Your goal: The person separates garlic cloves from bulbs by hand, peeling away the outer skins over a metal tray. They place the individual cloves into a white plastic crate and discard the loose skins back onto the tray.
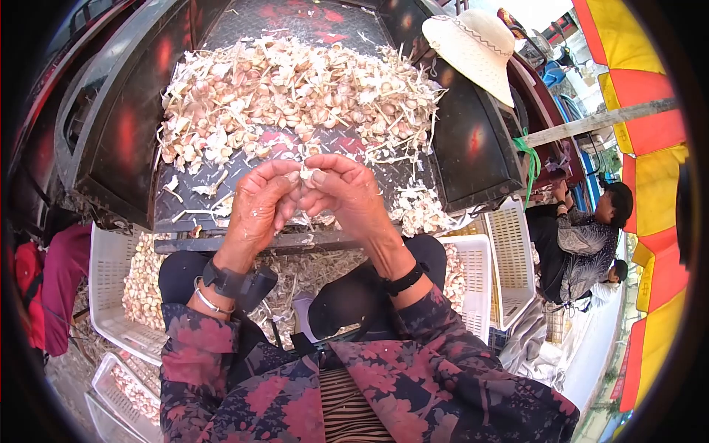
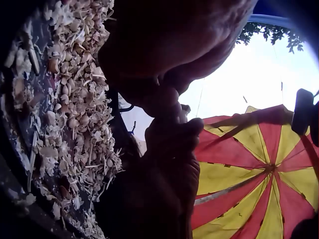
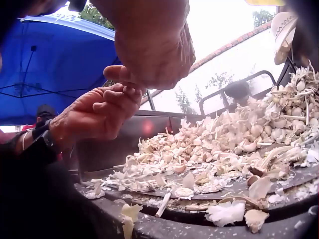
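Observation:
Both hands meet over the near edge of a dark metal tray bed [image 1: 244, 177]. Between the fingertips is a small whitish garlic piece [image 1: 306, 173]. The left hand [image 1: 260, 201] pinches it from one side with thumb and curled fingers; the right hand [image 1: 346, 193] pinches from the other. In the left wrist view the left hand [image 2: 174, 40] is dark. The right wrist view shows the left hand [image 3: 97, 113] touching the right hand [image 3: 154, 50] at the fingertips. A large heap of garlic cloves and peel [image 1: 295, 92] lies beyond the hands.
White crates [image 1: 111, 295] with cloves stand at the left, and more crates [image 1: 509, 251] at the right. A straw hat [image 1: 473, 48] rests on the right side panel. Another person [image 1: 583, 236] sits at the right. A small peel pile [image 1: 419, 210] lies near the right hand.

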`<state>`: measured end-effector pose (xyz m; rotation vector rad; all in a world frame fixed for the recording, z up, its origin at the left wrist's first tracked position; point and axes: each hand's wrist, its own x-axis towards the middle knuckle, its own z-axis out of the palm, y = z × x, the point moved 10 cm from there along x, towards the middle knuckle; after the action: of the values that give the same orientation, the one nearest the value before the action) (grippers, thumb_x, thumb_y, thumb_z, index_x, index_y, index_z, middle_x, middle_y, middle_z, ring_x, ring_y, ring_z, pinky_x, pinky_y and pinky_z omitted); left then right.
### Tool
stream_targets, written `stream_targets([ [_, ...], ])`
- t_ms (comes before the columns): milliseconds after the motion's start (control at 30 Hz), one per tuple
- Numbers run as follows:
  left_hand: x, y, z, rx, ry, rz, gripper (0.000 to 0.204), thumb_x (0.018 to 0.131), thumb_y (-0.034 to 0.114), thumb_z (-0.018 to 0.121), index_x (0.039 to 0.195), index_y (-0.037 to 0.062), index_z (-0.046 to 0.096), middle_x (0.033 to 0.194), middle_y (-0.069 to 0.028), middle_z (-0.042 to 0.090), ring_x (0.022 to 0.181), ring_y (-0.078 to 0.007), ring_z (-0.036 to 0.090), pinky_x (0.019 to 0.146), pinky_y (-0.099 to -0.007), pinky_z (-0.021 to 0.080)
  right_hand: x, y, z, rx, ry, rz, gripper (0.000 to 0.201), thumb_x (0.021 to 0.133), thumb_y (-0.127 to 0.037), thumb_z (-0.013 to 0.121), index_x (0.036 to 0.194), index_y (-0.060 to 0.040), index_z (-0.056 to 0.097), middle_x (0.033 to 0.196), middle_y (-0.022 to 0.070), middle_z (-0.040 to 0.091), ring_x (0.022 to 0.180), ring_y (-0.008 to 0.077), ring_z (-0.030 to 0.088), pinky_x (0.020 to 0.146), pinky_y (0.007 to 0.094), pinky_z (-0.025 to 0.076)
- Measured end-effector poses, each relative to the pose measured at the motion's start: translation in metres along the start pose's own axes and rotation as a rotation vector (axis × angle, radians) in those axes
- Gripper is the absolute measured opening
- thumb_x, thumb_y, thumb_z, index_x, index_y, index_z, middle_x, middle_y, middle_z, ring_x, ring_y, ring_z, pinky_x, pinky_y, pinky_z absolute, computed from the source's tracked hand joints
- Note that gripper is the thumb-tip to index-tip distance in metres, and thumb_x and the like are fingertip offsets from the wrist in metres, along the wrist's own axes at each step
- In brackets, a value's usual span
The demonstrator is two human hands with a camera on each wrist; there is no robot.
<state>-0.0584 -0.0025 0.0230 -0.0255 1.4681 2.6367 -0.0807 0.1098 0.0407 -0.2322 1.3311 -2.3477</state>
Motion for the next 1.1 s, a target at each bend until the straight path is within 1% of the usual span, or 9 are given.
stream_targets([
  [167, -0.004, 0.018, 0.011, 0.176, -0.032, 0.127, 0.027, 0.091, 0.006, 0.064, 0.117, 0.0007, 0.064, 0.080, -0.0013, 0.066, 0.059, -0.0048, 0.056, 0.047, -0.0170, 0.044, -0.001, -0.006, -0.003, -0.096, -0.082, 0.054, 0.020, 0.093, -0.008, 0.061, 0.107, 0.0060, 0.059, 0.081, 0.0143, 0.069, 0.061, 0.0192, 0.070, 0.050, 0.0254, 0.059],
  [433, -0.016, 0.033, 0.013, 0.422, 0.081, 0.242, 0.012, 0.088, 0.010, 0.071, 0.097, 0.0011, 0.071, 0.070, -0.0005, 0.065, 0.063, -0.0030, 0.058, 0.050, -0.0181, 0.045, -0.007, -0.005, -0.003, -0.075, -0.089, 0.028, 0.020, 0.095, -0.014, 0.062, 0.103, 0.0047, 0.059, 0.082, 0.0146, 0.069, 0.060, 0.0199, 0.070, 0.047, 0.0253, 0.058],
  [667, -0.016, 0.033, 0.012, 0.475, 0.097, 0.249, 0.009, 0.088, 0.010, 0.071, 0.091, 0.0018, 0.070, 0.068, 0.0001, 0.063, 0.061, -0.0019, 0.056, 0.048, -0.0181, 0.043, -0.008, -0.001, 0.002, -0.075, -0.100, -0.049, 0.022, 0.096, -0.017, 0.062, 0.103, 0.0034, 0.060, 0.083, 0.0140, 0.068, 0.063, 0.0199, 0.070, 0.049, 0.0261, 0.058],
  [833, -0.028, 0.047, 0.020, 0.774, 0.112, 0.463, 0.007, 0.090, 0.008, 0.068, 0.089, 0.0013, 0.067, 0.071, -0.0012, 0.063, 0.057, -0.0032, 0.054, 0.045, -0.0176, 0.040, -0.012, 0.017, -0.009, -0.128, -0.031, -0.046, 0.021, 0.097, -0.018, 0.061, 0.101, 0.0030, 0.060, 0.083, 0.0130, 0.068, 0.063, 0.0189, 0.070, 0.051, 0.0259, 0.058],
  [867, -0.029, 0.049, 0.020, 0.774, 0.113, 0.461, 0.007, 0.090, 0.008, 0.068, 0.089, 0.0013, 0.067, 0.071, -0.0012, 0.063, 0.057, -0.0032, 0.054, 0.045, -0.0176, 0.040, -0.014, 0.022, -0.008, 0.031, -0.049, -0.038, 0.022, 0.097, -0.019, 0.061, 0.101, 0.0026, 0.060, 0.084, 0.0132, 0.069, 0.064, 0.0187, 0.070, 0.051, 0.0258, 0.058],
  [933, -0.018, 0.031, 0.008, 0.299, 0.101, 0.205, 0.010, 0.090, 0.009, 0.067, 0.094, -0.0002, 0.065, 0.075, -0.0030, 0.064, 0.058, -0.0045, 0.056, 0.045, -0.0171, 0.041, -0.013, 0.028, -0.006, 0.188, -0.066, -0.032, 0.023, 0.097, -0.020, 0.061, 0.100, 0.0023, 0.060, 0.085, 0.0133, 0.069, 0.064, 0.0186, 0.070, 0.052, 0.0257, 0.058],
  [967, -0.016, 0.031, 0.008, 0.298, 0.102, 0.206, 0.010, 0.090, 0.009, 0.067, 0.094, -0.0002, 0.065, 0.075, -0.0030, 0.064, 0.058, -0.0045, 0.056, 0.045, -0.0171, 0.041, -0.012, 0.030, -0.007, 0.259, -0.055, -0.032, 0.023, 0.097, -0.021, 0.061, 0.100, 0.0021, 0.059, 0.086, 0.0140, 0.069, 0.065, 0.0190, 0.070, 0.052, 0.0259, 0.058],
  [1033, -0.011, 0.027, 0.006, -0.031, 0.054, 0.178, 0.019, 0.090, 0.009, 0.067, 0.105, -0.0017, 0.064, 0.078, -0.0042, 0.065, 0.059, -0.0052, 0.056, 0.046, -0.0167, 0.041, -0.012, 0.029, -0.004, 0.331, -0.043, -0.039, 0.024, 0.097, -0.022, 0.060, 0.100, 0.0019, 0.059, 0.087, 0.0148, 0.069, 0.066, 0.0193, 0.070, 0.052, 0.0261, 0.059],
  [1100, -0.009, 0.025, -0.001, 0.071, 0.093, 0.146, 0.019, 0.090, 0.009, 0.067, 0.106, -0.0020, 0.065, 0.077, -0.0039, 0.065, 0.059, -0.0053, 0.057, 0.045, -0.0173, 0.041, -0.011, 0.021, -0.004, 0.332, 0.006, -0.064, 0.025, 0.098, -0.023, 0.059, 0.103, 0.0018, 0.059, 0.086, 0.0146, 0.069, 0.067, 0.0202, 0.071, 0.052, 0.0257, 0.059],
])
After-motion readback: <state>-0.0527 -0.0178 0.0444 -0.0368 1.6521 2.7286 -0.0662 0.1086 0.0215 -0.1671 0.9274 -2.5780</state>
